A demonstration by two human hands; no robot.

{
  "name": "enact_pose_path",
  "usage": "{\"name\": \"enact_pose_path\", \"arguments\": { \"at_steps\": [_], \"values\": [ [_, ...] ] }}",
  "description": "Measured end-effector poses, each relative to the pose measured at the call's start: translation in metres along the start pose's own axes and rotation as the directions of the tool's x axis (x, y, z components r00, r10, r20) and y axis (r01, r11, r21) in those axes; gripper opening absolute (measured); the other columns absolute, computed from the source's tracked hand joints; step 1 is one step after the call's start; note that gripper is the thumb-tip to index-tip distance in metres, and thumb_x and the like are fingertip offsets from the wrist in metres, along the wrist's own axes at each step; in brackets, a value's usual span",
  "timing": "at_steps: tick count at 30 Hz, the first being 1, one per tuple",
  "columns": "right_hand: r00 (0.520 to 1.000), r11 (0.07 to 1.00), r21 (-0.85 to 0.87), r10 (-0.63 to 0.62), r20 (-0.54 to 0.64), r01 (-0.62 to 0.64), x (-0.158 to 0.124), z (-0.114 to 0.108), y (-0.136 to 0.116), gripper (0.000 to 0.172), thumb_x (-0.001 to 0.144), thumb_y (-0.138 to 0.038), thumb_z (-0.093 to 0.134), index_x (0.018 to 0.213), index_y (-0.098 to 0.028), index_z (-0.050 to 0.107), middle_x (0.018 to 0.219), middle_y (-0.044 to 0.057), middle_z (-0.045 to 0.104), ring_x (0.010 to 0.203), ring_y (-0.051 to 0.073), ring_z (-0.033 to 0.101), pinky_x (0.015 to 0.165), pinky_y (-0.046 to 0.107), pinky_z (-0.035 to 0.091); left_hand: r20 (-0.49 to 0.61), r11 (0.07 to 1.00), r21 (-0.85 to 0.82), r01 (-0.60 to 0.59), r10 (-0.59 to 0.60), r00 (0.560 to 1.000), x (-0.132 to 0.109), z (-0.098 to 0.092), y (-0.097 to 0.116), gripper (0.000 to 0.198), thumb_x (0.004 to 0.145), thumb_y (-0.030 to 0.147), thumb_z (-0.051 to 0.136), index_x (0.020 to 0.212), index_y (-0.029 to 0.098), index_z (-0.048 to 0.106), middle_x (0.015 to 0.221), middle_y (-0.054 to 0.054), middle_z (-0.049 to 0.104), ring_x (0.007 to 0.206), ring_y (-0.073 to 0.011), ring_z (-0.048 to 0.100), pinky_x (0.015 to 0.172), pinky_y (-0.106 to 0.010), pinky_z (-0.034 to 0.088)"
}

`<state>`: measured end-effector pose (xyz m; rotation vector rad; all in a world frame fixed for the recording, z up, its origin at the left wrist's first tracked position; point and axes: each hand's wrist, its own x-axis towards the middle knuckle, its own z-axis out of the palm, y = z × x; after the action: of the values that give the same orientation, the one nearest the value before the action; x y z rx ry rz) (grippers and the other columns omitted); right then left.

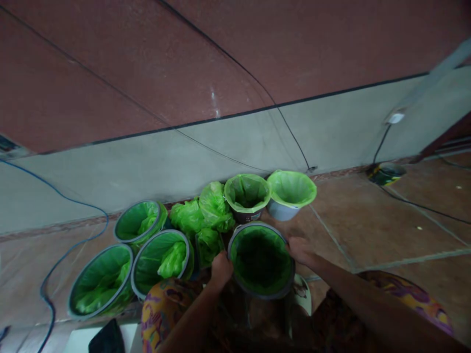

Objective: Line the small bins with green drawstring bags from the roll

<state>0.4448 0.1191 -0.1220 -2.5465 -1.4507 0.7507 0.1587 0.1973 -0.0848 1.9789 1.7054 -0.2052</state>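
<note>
A round bin (pixel 261 259) lined with a green plastic bag stands on the floor right in front of me. My left hand (pixel 221 268) is closed on its left rim. My right hand (pixel 300 249) grips the right rim, fingers curled over the edge. Both forearms reach in from the bottom of the view. The bin's inside looks dark and I cannot make out any contents.
Three green-lined bins (pixel 100 287) (pixel 161 261) (pixel 140 221) stand to the left, two more (pixel 247 195) (pixel 290 192) behind against the wall. Loose green bags (pixel 200 213) lie between them. A blue cable (pixel 61 255) runs left; black cables and a socket (pixel 396 117) are right.
</note>
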Motion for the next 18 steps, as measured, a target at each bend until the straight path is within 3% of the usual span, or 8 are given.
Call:
{"name": "enact_pose_path", "arguments": {
  "at_steps": [5, 11, 18],
  "values": [
    [0.997, 0.993, -0.119, -0.005, 0.071, 0.014, 0.003, -0.010, -0.011, 0.021, 0.085, -0.023, 0.055, 0.085, -0.013, 0.074, 0.099, 0.019, 0.072, 0.090, 0.027, 0.067, 0.076, 0.030, 0.046, 0.005, 0.999, 0.035, 0.019, -0.019, 1.000, 0.007, 0.007, 0.002, 0.029, 0.087, 0.009, 0.044, 0.107, 0.008, 0.065, 0.106, -0.018, 0.071, 0.103, -0.0231, 0.066, 0.083, -0.026, 0.044],
    [0.990, 0.976, -0.201, -0.053, 0.130, 0.079, 0.004, -0.014, -0.017, 0.032, 0.089, -0.021, 0.045, 0.100, -0.006, 0.072, 0.102, 0.024, 0.071, 0.093, 0.032, 0.067, 0.073, 0.034, 0.047, 0.032, 0.997, 0.059, 0.042, -0.044, 0.998, 0.009, 0.005, 0.007, 0.026, 0.089, 0.012, 0.044, 0.104, 0.009, 0.065, 0.107, -0.017, 0.070, 0.106, -0.0226, 0.065, 0.082, -0.024, 0.043],
    [0.986, 0.975, -0.211, -0.036, 0.162, 0.070, 0.012, -0.008, -0.016, 0.027, 0.085, -0.021, 0.052, 0.094, -0.008, 0.075, 0.106, 0.025, 0.071, 0.100, 0.035, 0.067, 0.077, 0.035, 0.051, 0.063, 0.989, 0.133, 0.067, -0.076, 0.995, 0.011, 0.005, 0.011, 0.029, 0.088, 0.009, 0.043, 0.106, 0.009, 0.065, 0.108, -0.016, 0.070, 0.105, -0.0218, 0.065, 0.081, -0.024, 0.045]
  ]
}}
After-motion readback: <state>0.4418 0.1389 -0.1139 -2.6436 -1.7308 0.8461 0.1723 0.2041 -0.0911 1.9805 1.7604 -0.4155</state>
